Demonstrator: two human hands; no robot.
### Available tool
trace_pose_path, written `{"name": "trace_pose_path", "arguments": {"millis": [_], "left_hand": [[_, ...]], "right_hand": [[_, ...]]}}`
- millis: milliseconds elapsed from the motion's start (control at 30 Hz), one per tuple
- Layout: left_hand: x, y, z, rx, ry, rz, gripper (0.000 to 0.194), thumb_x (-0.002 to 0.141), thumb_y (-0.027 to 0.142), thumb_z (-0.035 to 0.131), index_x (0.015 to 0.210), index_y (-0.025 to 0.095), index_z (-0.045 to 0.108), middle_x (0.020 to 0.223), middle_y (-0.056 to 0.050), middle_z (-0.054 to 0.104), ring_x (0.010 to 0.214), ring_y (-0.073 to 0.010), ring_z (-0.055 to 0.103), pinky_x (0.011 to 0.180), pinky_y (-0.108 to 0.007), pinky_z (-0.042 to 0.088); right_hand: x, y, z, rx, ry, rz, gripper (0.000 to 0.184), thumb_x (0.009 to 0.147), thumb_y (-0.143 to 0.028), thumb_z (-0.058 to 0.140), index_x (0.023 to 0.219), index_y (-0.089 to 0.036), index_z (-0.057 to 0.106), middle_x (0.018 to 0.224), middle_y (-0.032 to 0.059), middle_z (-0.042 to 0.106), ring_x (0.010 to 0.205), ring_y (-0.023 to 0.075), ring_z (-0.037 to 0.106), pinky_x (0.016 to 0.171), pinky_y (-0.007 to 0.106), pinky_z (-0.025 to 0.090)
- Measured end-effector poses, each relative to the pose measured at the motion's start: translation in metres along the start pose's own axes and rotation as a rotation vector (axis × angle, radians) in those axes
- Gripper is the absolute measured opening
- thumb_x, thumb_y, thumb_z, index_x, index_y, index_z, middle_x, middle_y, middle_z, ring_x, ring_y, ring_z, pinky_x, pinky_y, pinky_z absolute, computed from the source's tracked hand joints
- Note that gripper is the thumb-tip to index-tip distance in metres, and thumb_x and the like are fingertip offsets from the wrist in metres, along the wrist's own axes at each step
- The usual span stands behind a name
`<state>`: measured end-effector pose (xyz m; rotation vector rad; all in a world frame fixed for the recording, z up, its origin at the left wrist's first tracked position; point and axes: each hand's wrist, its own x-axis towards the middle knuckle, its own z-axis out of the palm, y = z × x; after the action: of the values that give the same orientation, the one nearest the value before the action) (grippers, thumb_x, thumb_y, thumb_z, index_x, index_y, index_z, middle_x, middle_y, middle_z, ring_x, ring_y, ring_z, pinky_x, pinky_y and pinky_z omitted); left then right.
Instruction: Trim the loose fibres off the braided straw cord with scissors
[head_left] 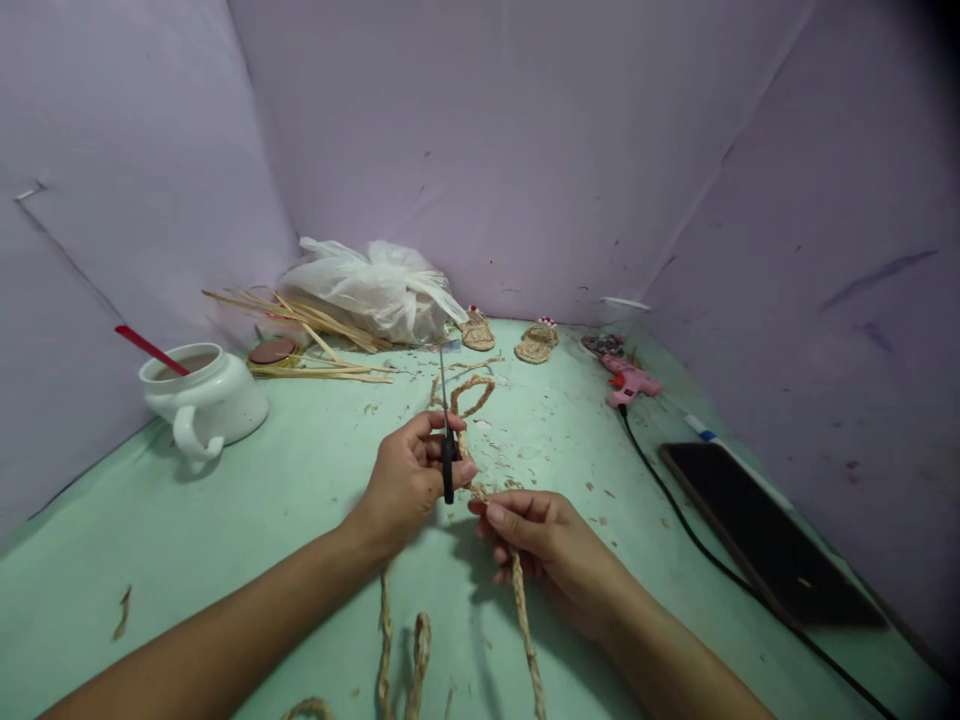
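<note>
My left hand (401, 485) is closed around black-handled scissors (448, 465), seen nearly edge-on with the blade pointing away from me. Its fingers also pinch a braided straw cord (523, 615). Close by on the right, my right hand (555, 540) grips the same cord between thumb and fingertips. One length hangs from this hand toward the near edge, while a loop of cord (474, 395) lies beyond the left hand. More cord (418, 650) curls on the table below; the fingers hide part of its run.
A white pot (240, 400) with a red-handled tool stands left. Behind are straw strips (322, 372), a white plastic bag (375, 290) and two small woven sandals (536, 343). A pink glue gun (634, 382), its black cable (694, 535) and a dark phone (757, 530) lie right.
</note>
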<state>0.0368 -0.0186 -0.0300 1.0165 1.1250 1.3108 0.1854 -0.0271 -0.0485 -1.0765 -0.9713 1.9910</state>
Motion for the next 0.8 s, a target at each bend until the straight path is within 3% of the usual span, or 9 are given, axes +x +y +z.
{"name": "trace_pose_path", "arguments": {"millis": [233,367,600,800], "left_hand": [[0.001,-0.004,0.005,0.045,-0.01,-0.059,0.034,0.054,0.013,0.064,0.082,0.017,0.045,0.052,0.008,0.049,0.047,-0.0061,0.044,0.044,-0.016,0.036],[0.002,-0.006,0.007,0.039,-0.015,-0.09,0.034,0.053,0.013,0.064,0.081,0.017,0.046,0.049,0.008,0.047,0.044,-0.0058,0.042,0.042,-0.016,0.034],[0.01,-0.007,-0.004,-0.026,0.013,0.01,0.037,0.056,0.014,0.067,0.086,0.016,0.047,0.056,0.007,0.051,0.051,-0.0052,0.046,0.049,-0.015,0.037],[0.013,-0.003,-0.011,-0.02,0.034,0.135,0.037,0.057,0.015,0.07,0.088,0.018,0.048,0.058,0.007,0.051,0.053,-0.0051,0.046,0.05,-0.015,0.038]], "right_hand": [[-0.004,0.005,0.008,-0.105,0.057,-0.203,0.02,0.05,-0.03,0.078,0.057,-0.013,0.068,0.043,-0.0007,0.057,0.039,0.0093,0.051,0.042,0.023,0.043],[-0.002,0.005,0.006,-0.149,0.045,-0.173,0.02,0.048,-0.028,0.078,0.055,-0.013,0.068,0.041,0.0001,0.057,0.038,0.0087,0.05,0.044,0.023,0.041],[0.002,0.002,0.001,-0.059,-0.008,-0.12,0.026,0.056,-0.034,0.076,0.069,-0.012,0.071,0.058,0.0026,0.062,0.048,0.0089,0.052,0.05,0.024,0.043],[0.002,0.001,0.0,0.091,-0.046,-0.049,0.023,0.058,-0.031,0.075,0.072,-0.013,0.068,0.058,0.0005,0.06,0.048,0.0081,0.052,0.052,0.024,0.045]]}}
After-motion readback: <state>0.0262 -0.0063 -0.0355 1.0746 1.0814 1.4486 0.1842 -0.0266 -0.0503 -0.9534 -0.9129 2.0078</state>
